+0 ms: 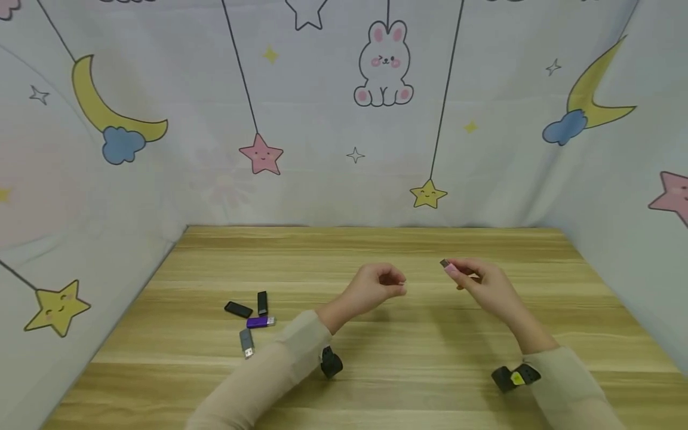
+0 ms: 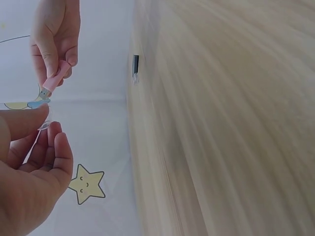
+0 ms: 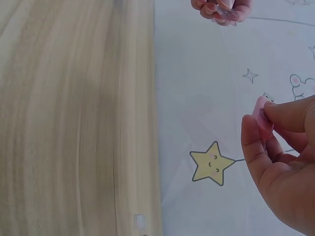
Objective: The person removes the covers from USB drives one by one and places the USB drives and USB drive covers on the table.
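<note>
My right hand pinches a pink USB flash drive between thumb and fingers, its metal plug pointing toward the left hand. In the right wrist view the drive's pink body shows between the fingertips. My left hand holds a small clear plastic piece between thumb and curled fingers; the fingers partly hide it. Both hands are raised above the table, with a gap between them.
Left on the wooden table lie a purple flash drive, a grey one and two black ones. Another dark stick lies on the table in the left wrist view. A patterned cloth hangs behind.
</note>
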`<state>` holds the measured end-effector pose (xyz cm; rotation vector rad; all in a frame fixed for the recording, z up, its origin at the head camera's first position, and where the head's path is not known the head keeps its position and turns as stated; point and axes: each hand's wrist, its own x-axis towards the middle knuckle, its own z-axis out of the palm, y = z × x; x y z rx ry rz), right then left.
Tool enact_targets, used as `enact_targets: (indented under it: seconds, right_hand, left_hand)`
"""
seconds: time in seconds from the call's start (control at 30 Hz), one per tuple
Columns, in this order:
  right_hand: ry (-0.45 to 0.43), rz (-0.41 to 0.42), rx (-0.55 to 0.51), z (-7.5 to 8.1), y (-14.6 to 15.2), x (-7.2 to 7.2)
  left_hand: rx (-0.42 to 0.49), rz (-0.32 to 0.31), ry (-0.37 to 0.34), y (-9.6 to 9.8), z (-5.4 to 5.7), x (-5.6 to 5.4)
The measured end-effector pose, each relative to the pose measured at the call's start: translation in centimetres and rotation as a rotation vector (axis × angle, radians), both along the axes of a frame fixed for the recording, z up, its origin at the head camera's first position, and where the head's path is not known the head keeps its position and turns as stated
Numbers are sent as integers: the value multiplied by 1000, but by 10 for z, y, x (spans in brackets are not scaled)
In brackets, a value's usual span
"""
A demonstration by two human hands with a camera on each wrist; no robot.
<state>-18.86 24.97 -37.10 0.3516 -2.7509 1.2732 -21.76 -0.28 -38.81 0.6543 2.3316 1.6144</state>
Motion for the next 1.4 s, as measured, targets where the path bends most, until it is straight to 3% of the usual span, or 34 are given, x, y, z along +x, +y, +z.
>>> enact_targets:
  seconds: [0.4, 0.6, 0.9, 1.4]
  right_hand:
    - [-50, -73, -21, -16, 3, -24]
    - [-86, -101, -71, -23, 5, -31]
    - [-165, -124, -136, -32, 5, -38]
    - [-280, -172, -27, -43, -5, -48]
  left_hand:
    - [5, 56, 42, 32, -8, -16]
    - [13, 78, 75, 47, -18, -25]
    - [47, 130, 50, 62, -31, -36]
    - [-72, 156, 129, 77, -42, -45]
